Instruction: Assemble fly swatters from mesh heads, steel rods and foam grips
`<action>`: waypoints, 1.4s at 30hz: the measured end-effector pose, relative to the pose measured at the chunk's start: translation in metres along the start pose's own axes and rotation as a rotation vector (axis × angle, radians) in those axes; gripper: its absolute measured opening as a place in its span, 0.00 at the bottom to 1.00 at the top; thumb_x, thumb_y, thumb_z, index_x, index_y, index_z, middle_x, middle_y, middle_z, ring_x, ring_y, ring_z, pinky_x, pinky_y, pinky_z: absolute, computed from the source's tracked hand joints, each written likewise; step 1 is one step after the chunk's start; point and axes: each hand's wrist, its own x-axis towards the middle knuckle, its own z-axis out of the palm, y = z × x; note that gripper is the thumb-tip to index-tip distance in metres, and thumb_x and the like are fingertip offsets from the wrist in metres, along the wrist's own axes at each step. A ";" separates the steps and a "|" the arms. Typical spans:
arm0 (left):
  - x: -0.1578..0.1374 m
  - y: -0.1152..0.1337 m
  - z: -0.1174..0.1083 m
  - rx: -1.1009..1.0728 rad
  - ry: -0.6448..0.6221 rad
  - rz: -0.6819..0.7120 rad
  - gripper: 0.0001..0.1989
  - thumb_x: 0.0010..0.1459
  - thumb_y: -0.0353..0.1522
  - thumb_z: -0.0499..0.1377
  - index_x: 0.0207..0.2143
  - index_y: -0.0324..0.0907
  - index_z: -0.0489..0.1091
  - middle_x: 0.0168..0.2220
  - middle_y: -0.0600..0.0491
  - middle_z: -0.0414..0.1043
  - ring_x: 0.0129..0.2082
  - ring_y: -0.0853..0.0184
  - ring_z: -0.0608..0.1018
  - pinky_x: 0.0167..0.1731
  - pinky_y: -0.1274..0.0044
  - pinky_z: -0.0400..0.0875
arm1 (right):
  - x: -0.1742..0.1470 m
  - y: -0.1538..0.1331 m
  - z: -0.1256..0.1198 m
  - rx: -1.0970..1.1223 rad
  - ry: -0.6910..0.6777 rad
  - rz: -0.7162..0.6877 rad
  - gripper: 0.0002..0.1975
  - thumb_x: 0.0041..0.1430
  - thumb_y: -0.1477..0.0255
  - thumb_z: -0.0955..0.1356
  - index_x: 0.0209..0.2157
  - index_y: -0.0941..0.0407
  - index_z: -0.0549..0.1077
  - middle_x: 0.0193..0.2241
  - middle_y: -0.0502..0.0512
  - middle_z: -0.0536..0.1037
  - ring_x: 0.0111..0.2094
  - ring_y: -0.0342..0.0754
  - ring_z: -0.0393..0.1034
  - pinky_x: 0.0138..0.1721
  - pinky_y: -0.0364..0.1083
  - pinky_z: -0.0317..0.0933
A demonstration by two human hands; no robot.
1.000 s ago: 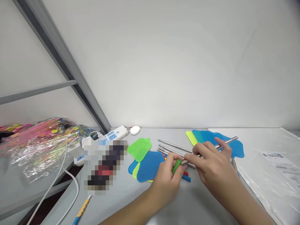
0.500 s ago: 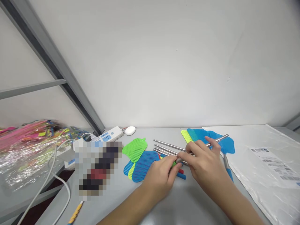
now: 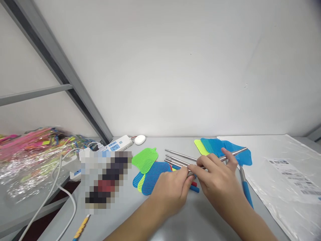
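Observation:
My left hand [image 3: 173,187] is closed around the near end of a silver metal rod [image 3: 234,153]; its fingers hide that end. My right hand [image 3: 217,177] grips the same rod further along, with one finger raised, and the rod slants up to the right. Behind my hands lie several more thin metal rods [image 3: 179,154] with coloured grips, among them a blue grip [image 3: 194,188] and a red one [image 3: 194,183]. To the left rest perforated fly swatter heads: a green one [image 3: 145,160] and a blue one [image 3: 155,177] over others.
Blue fly swatters [image 3: 237,152] and a yellow-green head [image 3: 200,146] lie at the back right beside a white plastic mailer [image 3: 283,147]. A power strip [image 3: 120,144], a white mouse-like object [image 3: 139,140], cables and a pixelated patch are left. Bagged colourful items [image 3: 37,157] sit far left.
The green piece that showed between my hands is now hidden by my fingers. My hands are closer together, and the rod has shifted slightly right and down.

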 end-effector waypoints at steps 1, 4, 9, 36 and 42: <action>0.000 0.000 -0.001 -0.004 0.004 0.006 0.13 0.68 0.36 0.43 0.32 0.44 0.62 0.27 0.54 0.71 0.23 0.66 0.71 0.23 0.74 0.46 | 0.000 -0.001 0.000 0.019 0.000 0.009 0.13 0.58 0.81 0.64 0.29 0.50 0.74 0.25 0.46 0.72 0.31 0.43 0.65 0.60 0.61 0.33; -0.002 0.001 0.000 -0.047 0.041 0.032 0.14 0.68 0.37 0.43 0.30 0.44 0.60 0.24 0.55 0.69 0.22 0.67 0.69 0.23 0.74 0.46 | 0.003 -0.007 -0.005 0.059 0.050 0.038 0.11 0.60 0.79 0.64 0.32 0.49 0.75 0.29 0.46 0.75 0.36 0.45 0.69 0.60 0.64 0.28; -0.007 0.001 0.002 -0.185 0.131 0.003 0.15 0.68 0.37 0.43 0.29 0.44 0.59 0.22 0.57 0.65 0.21 0.69 0.66 0.24 0.75 0.48 | 0.008 -0.015 -0.020 0.089 0.237 0.183 0.16 0.58 0.75 0.67 0.48 0.49 0.72 0.59 0.61 0.62 0.62 0.66 0.52 0.59 0.69 0.36; -0.004 0.025 0.018 -0.375 -0.078 -0.056 0.11 0.66 0.39 0.48 0.37 0.44 0.66 0.32 0.54 0.72 0.29 0.67 0.70 0.30 0.77 0.57 | 0.015 -0.026 -0.011 1.935 0.288 1.049 0.26 0.62 0.55 0.63 0.17 0.54 0.54 0.12 0.39 0.47 0.14 0.38 0.40 0.19 0.42 0.51; -0.001 0.028 0.005 -0.492 -0.044 -0.050 0.15 0.66 0.40 0.46 0.40 0.41 0.68 0.32 0.52 0.72 0.30 0.66 0.70 0.32 0.76 0.59 | 0.011 -0.029 0.002 1.706 0.072 0.942 0.20 0.59 0.57 0.66 0.22 0.56 0.67 0.22 0.48 0.67 0.26 0.42 0.61 0.29 0.42 0.56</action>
